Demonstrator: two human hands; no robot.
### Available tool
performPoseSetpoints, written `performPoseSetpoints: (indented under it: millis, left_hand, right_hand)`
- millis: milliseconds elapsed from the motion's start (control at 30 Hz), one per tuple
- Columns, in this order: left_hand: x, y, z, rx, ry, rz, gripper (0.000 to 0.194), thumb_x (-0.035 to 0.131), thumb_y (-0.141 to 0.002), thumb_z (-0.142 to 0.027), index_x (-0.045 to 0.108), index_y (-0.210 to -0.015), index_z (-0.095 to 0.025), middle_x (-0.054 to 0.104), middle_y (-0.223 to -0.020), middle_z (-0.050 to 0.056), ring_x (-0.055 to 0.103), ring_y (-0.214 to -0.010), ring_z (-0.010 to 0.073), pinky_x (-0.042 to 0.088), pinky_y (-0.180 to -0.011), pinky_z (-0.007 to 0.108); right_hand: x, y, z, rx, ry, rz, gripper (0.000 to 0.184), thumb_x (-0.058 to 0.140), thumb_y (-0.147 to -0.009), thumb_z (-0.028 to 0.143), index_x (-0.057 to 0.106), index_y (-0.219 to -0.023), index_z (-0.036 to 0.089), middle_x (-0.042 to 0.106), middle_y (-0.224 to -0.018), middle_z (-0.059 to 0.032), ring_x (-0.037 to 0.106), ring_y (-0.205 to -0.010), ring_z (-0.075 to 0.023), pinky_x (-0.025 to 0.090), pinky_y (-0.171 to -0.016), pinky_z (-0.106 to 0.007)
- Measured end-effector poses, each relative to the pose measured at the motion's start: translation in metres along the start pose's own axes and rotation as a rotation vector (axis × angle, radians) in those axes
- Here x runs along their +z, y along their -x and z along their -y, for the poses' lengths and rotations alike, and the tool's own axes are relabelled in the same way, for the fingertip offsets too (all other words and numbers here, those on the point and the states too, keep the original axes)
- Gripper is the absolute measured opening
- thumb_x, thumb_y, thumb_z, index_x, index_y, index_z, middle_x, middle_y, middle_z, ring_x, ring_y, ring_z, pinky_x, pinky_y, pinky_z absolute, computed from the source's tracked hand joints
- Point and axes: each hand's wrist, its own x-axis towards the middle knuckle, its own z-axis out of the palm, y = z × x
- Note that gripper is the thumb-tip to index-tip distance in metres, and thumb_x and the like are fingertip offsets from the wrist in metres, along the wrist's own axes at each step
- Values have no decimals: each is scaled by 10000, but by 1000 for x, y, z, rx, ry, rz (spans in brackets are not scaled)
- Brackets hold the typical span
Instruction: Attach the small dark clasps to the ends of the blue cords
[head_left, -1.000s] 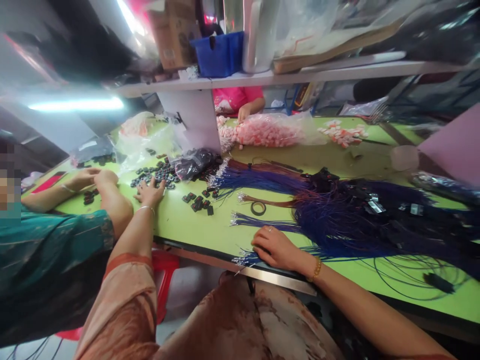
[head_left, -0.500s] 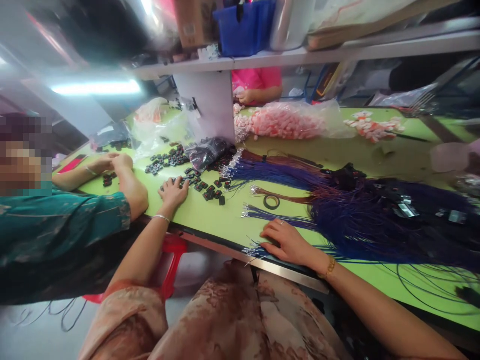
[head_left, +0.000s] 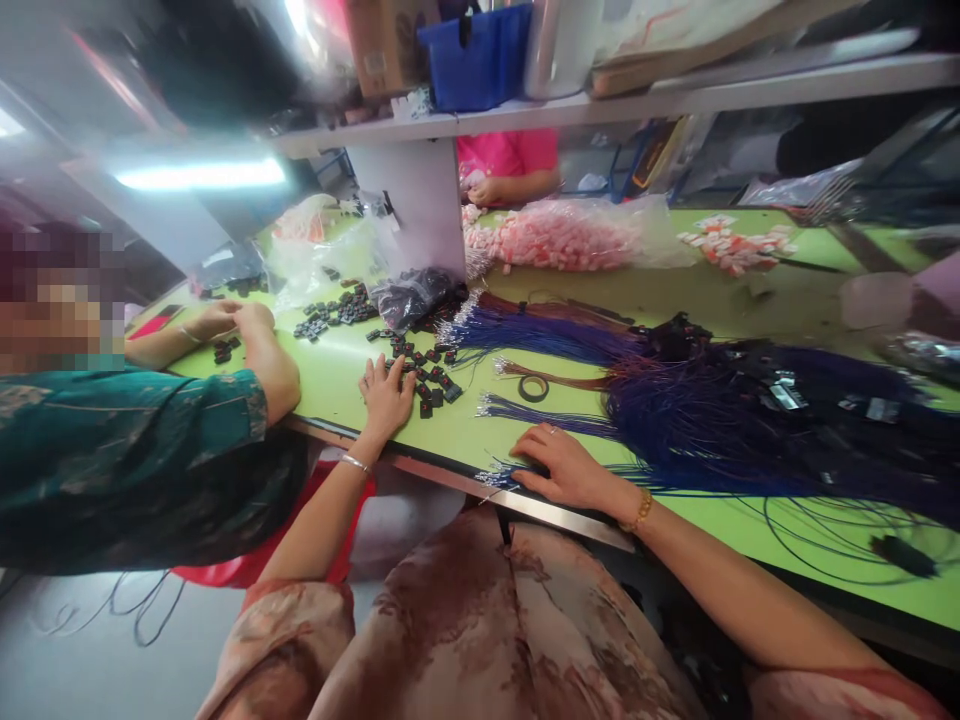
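Note:
My left hand (head_left: 388, 397) lies palm down with fingers spread at the left edge of a loose group of small black plastic parts (head_left: 431, 375). Its fingertips touch some of these parts, and what lies beneath the palm is hidden. My right hand (head_left: 566, 465) rests on a bundle of dark blue wires (head_left: 630, 478) near the front edge of the table, thumb and fingers apart. Silvery wire tips (head_left: 495, 472) stick out left of it. Farther back are another blue wire bundle (head_left: 547, 413), a brown wire bundle (head_left: 551, 376) and a roll of black tape (head_left: 533, 388).
A large heap of blue wires (head_left: 675, 420) covers the table's right side. A co-worker's arm (head_left: 274, 365) is close on my left. Behind are a black bag (head_left: 412, 297), a bag of pink-white parts (head_left: 562, 235), an upright panel (head_left: 416, 200) and an overhead shelf (head_left: 487, 122).
My left hand has moved right across the table toward the nearer black parts, which now lie closer together. My right hand stays on the blue wires. The view has shifted slightly.

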Motion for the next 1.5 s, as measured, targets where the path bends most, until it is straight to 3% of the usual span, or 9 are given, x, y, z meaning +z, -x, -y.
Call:
performPoseSetpoints:
  millis: [100,200,367,533,700,867,1033,1333,1500]
  left_hand:
    - [-9,22,-8,83,81,-40,415,402,-906,-441,611,-1160,-188,575,-1188,154,472,-1180,302,339,-1019,453]
    - [-13,44,-15,118,69,49,334,496,-862,-419,627,-1063,-186,602,-999,134,545,-998,289,420,-895,407]
    - [-12,57,-22,133,91,148,189,529,-824,-281,592,-981,-196,600,-964,101,577,-877,249,442,-793,357]
    - [-14,53,-24,135,112,155,157,545,-768,-228,540,-923,-200,598,-908,82,570,-859,240,433,-770,347]
    - [-15,55,-20,38,312,213,205,574,-699,-205,516,-896,-208,592,-819,18,548,-715,171,424,-690,297]
    - [-12,59,-20,-90,594,161,280,640,-637,-231,545,-897,-193,577,-782,-9,539,-697,136,411,-666,261]
    - [-14,63,-25,-239,952,277,312,697,-573,-243,638,-865,-152,509,-610,-52,448,-540,84,336,-551,224]
    - [-22,73,-53,-490,1456,417,380,797,-530,-198,688,-892,-154,657,-786,12,575,-669,87,433,-626,202]
    - [-23,76,-73,-484,1526,439,399,825,-565,-211,703,-941,-162,602,-740,-18,543,-646,54,462,-635,181]
  right_hand:
    - [0,1,-1,23,-23,-5,244,507,-914,373,619,-1004,176,597,-932,-94,514,-879,-206,400,-778,-335]
    - [-1,-1,-1,52,-15,25,178,509,-909,311,624,-937,178,605,-884,-80,523,-859,-197,388,-764,-317]
    - [-2,-6,1,100,30,118,146,490,-903,240,582,-803,185,607,-782,-45,511,-753,-170,346,-704,-291]
    - [-2,-5,1,157,3,70,154,425,-911,199,549,-822,177,604,-796,-54,504,-735,-161,339,-687,-274]
    - [-4,-4,0,258,-238,-42,100,451,-866,188,540,-823,174,586,-727,-15,471,-629,-123,334,-607,-239]
    - [0,-12,0,332,-471,-114,123,495,-817,212,601,-856,162,599,-701,11,462,-587,-98,332,-559,-214]
    - [7,-26,-1,421,-629,-212,174,538,-779,270,623,-863,144,629,-740,-6,498,-622,-103,380,-595,-222]
    - [8,-35,1,455,-751,-241,175,557,-753,312,602,-790,146,598,-711,5,479,-616,-97,384,-583,-219]
    - [11,-32,3,477,-821,-268,186,578,-746,328,602,-781,147,586,-703,9,479,-620,-98,380,-584,-219]
